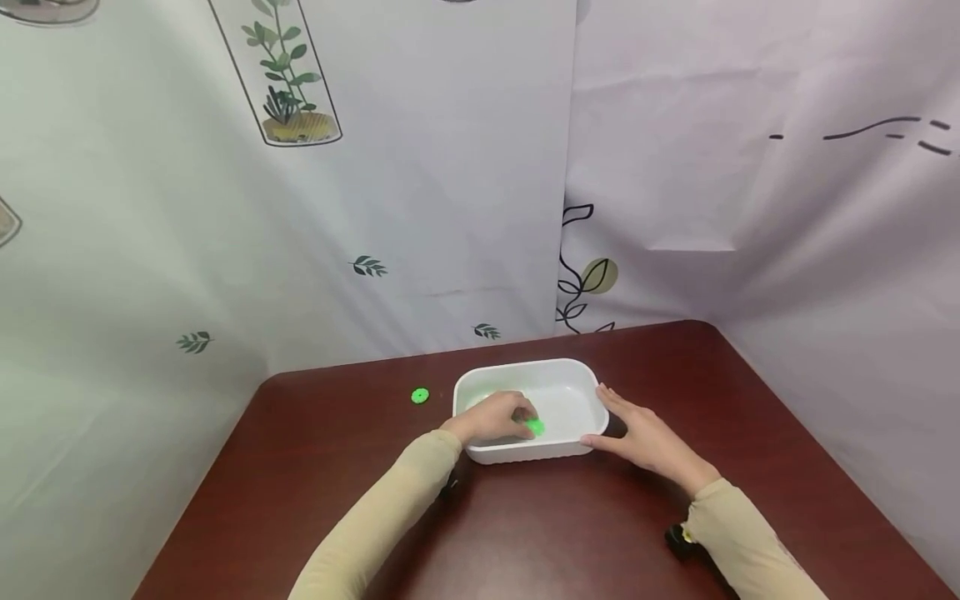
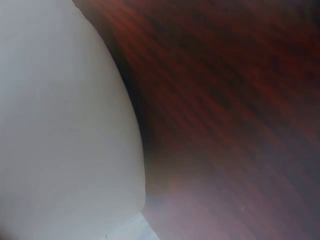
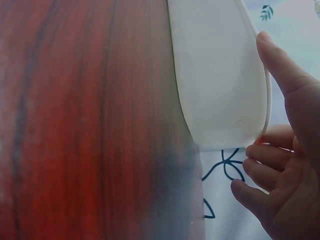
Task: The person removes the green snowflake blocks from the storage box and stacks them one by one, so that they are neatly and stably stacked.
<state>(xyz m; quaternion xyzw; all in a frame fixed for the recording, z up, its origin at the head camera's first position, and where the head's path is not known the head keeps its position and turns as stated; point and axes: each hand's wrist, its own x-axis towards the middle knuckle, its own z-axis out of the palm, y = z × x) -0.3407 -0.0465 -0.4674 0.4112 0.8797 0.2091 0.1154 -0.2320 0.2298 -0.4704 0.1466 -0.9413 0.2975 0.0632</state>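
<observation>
My left hand [image 1: 498, 417] reaches into a white, rounded-rectangular, hard-looking container [image 1: 525, 454], its thumb and fingers curled in; they seem to pinch a small bright-green flat piece [image 1: 536, 427] low inside it. My right hand [image 1: 645, 437] spans the container's right end, spread wide, thumb and fingers touching the rim without wrapping it.

The green piece is thin and only at my fingertips, so I judge it could slip if my pinch is off-centre. My left wrist crosses the near-left rim; leaning there could tip or slide the container on the smooth, dark red-brown table [image 1: 570, 525], since my right hand braces only the other end. A stray sleeve could nudge the loose green disc [image 1: 420, 396] left of the container.

I can read no brand, label or writing; the pale fabric backdrop [image 1: 450, 167] shows only plant drawings and lines.
</observation>
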